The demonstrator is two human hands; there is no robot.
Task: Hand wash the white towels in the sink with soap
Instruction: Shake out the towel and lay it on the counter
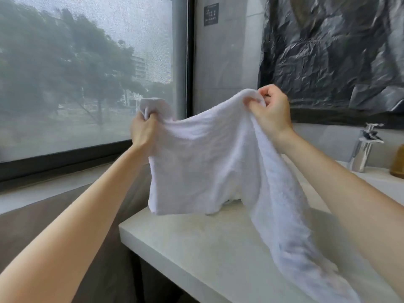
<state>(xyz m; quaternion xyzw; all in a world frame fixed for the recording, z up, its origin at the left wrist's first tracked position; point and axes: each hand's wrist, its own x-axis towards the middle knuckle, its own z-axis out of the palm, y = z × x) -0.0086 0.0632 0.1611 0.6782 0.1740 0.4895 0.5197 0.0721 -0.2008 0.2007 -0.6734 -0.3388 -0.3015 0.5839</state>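
Note:
A white towel [203, 162] hangs in the air above the pale stone counter [188, 248], stretched between both hands. My left hand [143, 131] grips one top corner in a fist. My right hand [270, 112] pinches the other top edge with curled fingers. The towel's long right side trails down over the counter toward the lower right. A chrome tap [364, 147] stands at the right. The sink basin is not in view, hidden behind the towel and my right arm.
A large window [87, 73] with a dark frame fills the left; its sill [43, 193] runs below. A dark rock-textured panel [332, 53] covers the wall at the right. A brown object [398, 162] sits beside the tap at the right edge.

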